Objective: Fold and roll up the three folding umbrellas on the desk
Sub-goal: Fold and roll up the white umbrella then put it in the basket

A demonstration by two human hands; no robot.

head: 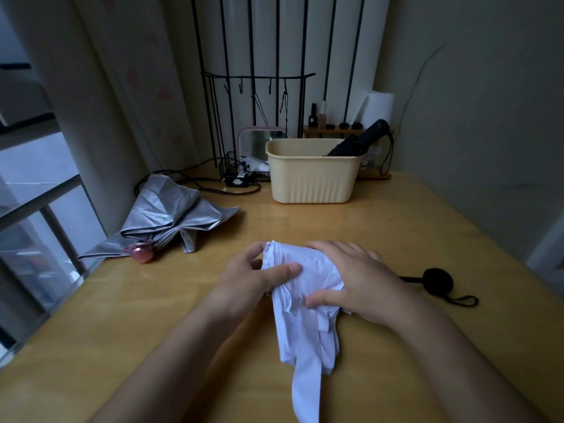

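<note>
Surface: yellow wooden desk (396, 227). The white soft-fabric folding umbrella (305, 331) lies in front of the cream ribbed plastic bin (314, 178), clasped by left grip (253, 282) and right grip (363, 279). Canopy probably light, limp, slippery: hold gathered pleats.

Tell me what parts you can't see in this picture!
All in the head view:
- white umbrella: its shaft, covered by cloth and by the left hand and right hand; its loose strip runs off the bottom edge.
- black umbrella: lower half, behind the cream bin wall.
- silver umbrella: shaft, under its own folds.
- small bottles at the back: labels too small and dim.
</note>
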